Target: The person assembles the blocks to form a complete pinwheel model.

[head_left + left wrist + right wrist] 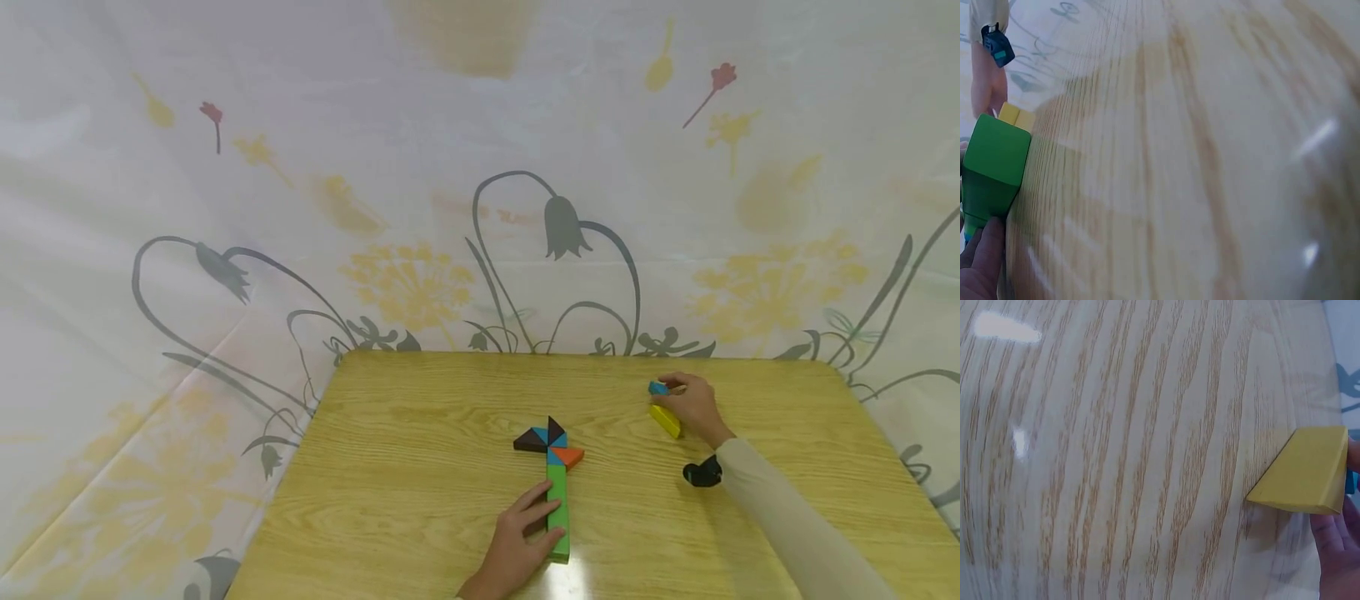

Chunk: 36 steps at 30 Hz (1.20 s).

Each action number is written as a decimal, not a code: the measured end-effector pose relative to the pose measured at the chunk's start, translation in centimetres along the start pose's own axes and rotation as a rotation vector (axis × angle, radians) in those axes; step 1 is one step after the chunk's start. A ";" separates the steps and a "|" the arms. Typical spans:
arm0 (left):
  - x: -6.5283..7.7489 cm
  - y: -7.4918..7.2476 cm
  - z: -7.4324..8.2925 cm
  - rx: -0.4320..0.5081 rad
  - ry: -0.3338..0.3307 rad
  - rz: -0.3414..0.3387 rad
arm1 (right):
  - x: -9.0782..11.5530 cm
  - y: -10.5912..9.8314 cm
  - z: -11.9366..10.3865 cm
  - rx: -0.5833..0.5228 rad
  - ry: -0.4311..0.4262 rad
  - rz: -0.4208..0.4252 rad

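Observation:
My left hand [513,533] grips a row of green blocks [557,500] lying on the table, fingers and thumb along it. In the left wrist view, the green block [997,153] shows its end large, with fingers at its side. Above the green row lie blue, black and orange triangular blocks [567,457], set like a pinwheel. Farther right, my right hand [693,406] pinches a small blue block [657,388] between thumb and finger. A yellow block [666,421] lies just under that hand. In the right wrist view, the yellow block [1304,469] covers most of the blue one.
The wood-grain table [405,433] ends at a straight far edge. Behind it hangs a pale curtain [420,167] printed with flowers. A black wrist camera [702,473] sits by the right sleeve [780,508].

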<state>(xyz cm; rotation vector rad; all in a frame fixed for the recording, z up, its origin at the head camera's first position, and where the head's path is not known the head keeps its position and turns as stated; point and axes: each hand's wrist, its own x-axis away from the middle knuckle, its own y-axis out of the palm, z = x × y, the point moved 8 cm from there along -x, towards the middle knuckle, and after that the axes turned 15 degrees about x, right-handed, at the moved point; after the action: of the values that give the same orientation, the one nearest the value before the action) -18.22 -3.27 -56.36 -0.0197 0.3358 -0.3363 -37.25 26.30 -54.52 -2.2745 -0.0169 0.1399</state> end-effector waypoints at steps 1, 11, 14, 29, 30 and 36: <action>0.0 0.0 0.0 -0.002 0.005 0.001 | 0.0 0.1 0.0 -0.005 -0.005 -0.012; 0.0 0.1 -0.1 0.002 0.017 0.000 | -0.3 0.7 -0.1 -0.039 -0.037 -0.024; 0.0 0.1 -0.1 -0.001 0.018 0.002 | -0.2 0.8 -0.4 -0.021 -0.051 0.000; -0.1 0.0 2.3 -0.029 0.057 0.012 | 1.0 1.2 -4.1 -0.112 -0.148 0.007; -0.1 0.0 2.3 -0.032 0.059 0.010 | 1.1 1.2 -4.4 -0.129 -0.154 0.008; -0.2 0.2 2.2 -0.036 0.068 0.012 | 2.1 1.5 -6.2 -0.229 -0.197 -0.008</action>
<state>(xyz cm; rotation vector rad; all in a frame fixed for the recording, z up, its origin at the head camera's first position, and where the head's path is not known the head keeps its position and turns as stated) -17.61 -3.10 -54.21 -0.0415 0.4092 -0.3192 -34.56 20.78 -51.85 -2.4791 -0.1529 0.3742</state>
